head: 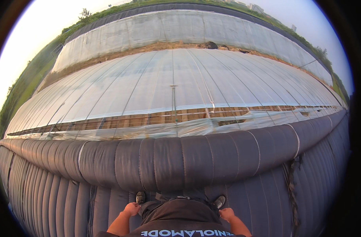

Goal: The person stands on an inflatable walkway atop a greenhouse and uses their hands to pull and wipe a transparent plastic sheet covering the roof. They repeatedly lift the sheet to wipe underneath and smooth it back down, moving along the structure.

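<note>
My left hand (pixel 132 209) hangs beside my left hip with the fingers curled, close to one shoe (pixel 140 197). On the other side, my right hand (pixel 227 214) is also curled, near my trousers and the other shoe (pixel 220 202). Whether either hand holds something cannot be told. My feet stand on a dark quilted greenhouse cover (pixel 251 198). Just in front of them lies a thick roll of the same quilted cover (pixel 168 163), stretching across the view, with pale straps around it. Neither hand touches the roll.
Beyond the roll, the greenhouse's plastic film (pixel 151 80) slopes away under several cords. A long vent gap (pixel 133 121) shows metal pipes, with bunched film (pixel 192 126) below it. A white rope loop (pixel 212 102) lies on the film. A dark twisted rope (pixel 291 189) runs down at right.
</note>
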A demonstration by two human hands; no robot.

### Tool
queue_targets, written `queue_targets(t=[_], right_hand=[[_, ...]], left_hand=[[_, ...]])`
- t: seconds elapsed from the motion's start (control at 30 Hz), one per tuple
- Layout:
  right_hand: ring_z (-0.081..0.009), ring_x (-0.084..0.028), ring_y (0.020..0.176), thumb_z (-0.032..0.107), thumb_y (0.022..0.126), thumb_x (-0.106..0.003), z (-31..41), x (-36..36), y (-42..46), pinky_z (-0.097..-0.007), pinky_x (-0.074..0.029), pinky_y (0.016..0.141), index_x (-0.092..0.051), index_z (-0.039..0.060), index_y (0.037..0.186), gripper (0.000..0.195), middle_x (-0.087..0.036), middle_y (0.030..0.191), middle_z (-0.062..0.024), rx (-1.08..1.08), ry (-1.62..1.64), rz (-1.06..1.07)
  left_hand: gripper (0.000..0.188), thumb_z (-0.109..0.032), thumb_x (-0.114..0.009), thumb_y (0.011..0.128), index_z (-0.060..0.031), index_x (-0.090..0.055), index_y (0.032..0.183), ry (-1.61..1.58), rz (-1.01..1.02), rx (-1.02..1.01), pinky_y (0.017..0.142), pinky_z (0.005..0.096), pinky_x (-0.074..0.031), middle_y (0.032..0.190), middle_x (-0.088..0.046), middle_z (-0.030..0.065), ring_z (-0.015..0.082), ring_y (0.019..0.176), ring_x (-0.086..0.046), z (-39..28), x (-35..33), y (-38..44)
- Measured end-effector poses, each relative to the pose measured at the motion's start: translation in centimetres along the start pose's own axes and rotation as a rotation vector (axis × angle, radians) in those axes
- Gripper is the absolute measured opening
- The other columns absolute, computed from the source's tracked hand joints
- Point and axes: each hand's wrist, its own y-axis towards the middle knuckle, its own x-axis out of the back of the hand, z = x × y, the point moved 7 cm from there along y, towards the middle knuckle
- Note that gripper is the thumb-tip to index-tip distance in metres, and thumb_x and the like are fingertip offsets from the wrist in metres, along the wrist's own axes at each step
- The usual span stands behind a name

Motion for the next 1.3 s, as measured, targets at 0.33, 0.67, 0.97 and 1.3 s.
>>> queue_targets(t=[0.33,0.67,0.97,1.3], right_hand=[[-0.0268,-0.075,0.067,0.042,0.1,-0.066,1.3,0.5,-1.2,-0.0419,-0.059,0.069,-0.079,0.0075,0.078,0.043,-0.075,0.07,-0.0088,-0.026,0.021,-0.007],[-0.0284,-0.073,0.062,0.041,0.1,-0.064,0.1,0.0,0.3,-0.0437,-0.06,0.065,-0.081,0.0078,0.081,0.042,-0.076,0.073,-0.0108,0.142,-0.051,-0.07],[-0.0292,-0.068,0.053,0.043,0.098,-0.068,0.3,1.4,-0.7,-0.0436,-0.056,0.055,-0.08,0.0094,0.079,0.041,-0.075,0.071,-0.0093,0.071,0.05,-0.097],[-0.0307,-0.075,0.077,0.043,0.098,-0.068,0.0,1.3,-0.3,-0.0449,-0.059,0.074,-0.083,0.0091,0.089,0.038,-0.079,0.085,-0.0111,0.064,0.01,-0.079]], left_hand=[[0.04,-0.042,-0.07,0.098,-0.0045,-0.081,0.107,0.037,-0.01,-0.012,0.097,0.0476,-0.059,0.107,-0.08,0.0209,0.0404,0.108,-0.076,0.4,0.2,0.0],[0.037,-0.04,-0.07,0.097,-0.0052,-0.081,0.103,0.034,0.012,0.006,0.094,0.0458,-0.06,0.101,-0.081,0.0175,0.0383,0.103,-0.077,-0.6,1.2,-0.6],[0.039,-0.039,-0.07,0.098,-0.0033,-0.08,0.107,0.03,-0.004,-0.018,0.095,0.0452,-0.06,0.104,-0.081,0.0183,0.0381,0.105,-0.077,-1.2,1.9,-0.4],[0.036,-0.037,-0.069,0.099,-0.0036,-0.08,0.107,-0.031,0.003,-0.003,0.093,0.0457,-0.06,0.103,-0.081,0.0176,0.0377,0.103,-0.077,-0.5,0.9,0.3]])
